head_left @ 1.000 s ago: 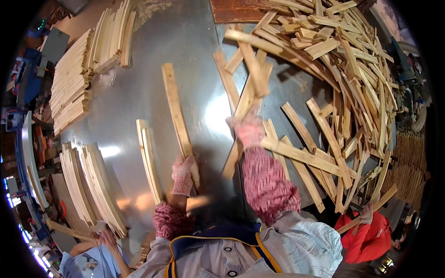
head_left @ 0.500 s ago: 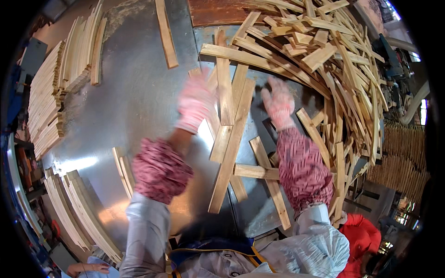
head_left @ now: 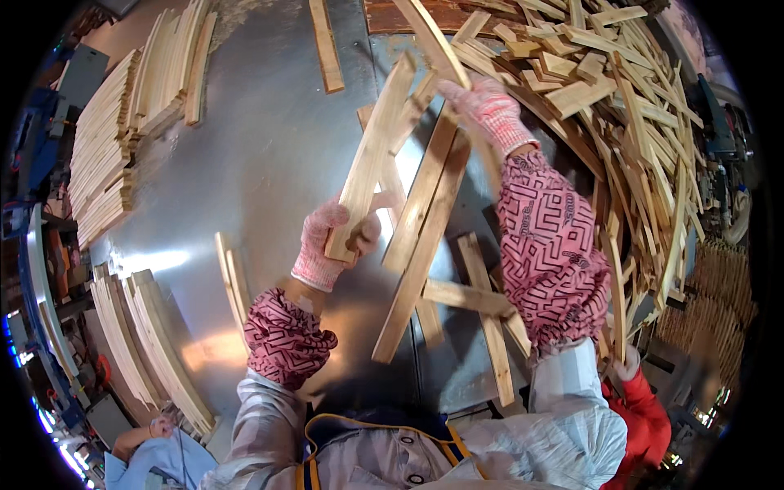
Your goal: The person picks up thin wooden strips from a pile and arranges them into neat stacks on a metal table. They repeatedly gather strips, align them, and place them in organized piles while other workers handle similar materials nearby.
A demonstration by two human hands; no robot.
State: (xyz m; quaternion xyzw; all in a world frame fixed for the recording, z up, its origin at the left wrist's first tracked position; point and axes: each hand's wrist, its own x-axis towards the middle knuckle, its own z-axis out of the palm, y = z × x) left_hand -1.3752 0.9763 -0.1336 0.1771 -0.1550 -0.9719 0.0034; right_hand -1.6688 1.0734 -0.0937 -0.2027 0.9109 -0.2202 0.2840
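Note:
My left hand, in a pink-and-white knit glove, is closed on the near end of a pale wooden slat, which slants up and away over the metal table. My right hand, gloved alike, grips the near end of another wooden slat that reaches beyond the table's far part. Between and below my hands, several loose slats lie crossed on the metal. Patterned pink sleeve covers wrap both forearms. The right fingertips are partly hidden behind that slat.
A large jumbled heap of slats fills the right side. Neat stacks stand at the far left, with more bundles at the near left. One slat lies alone at the far middle. Co-workers in red and light blue are at the near edges.
Both hands have closed on slats. The left has drawn back toward me with its slat raised; the right has lifted another slat at the far side. The view has shifted slightly.

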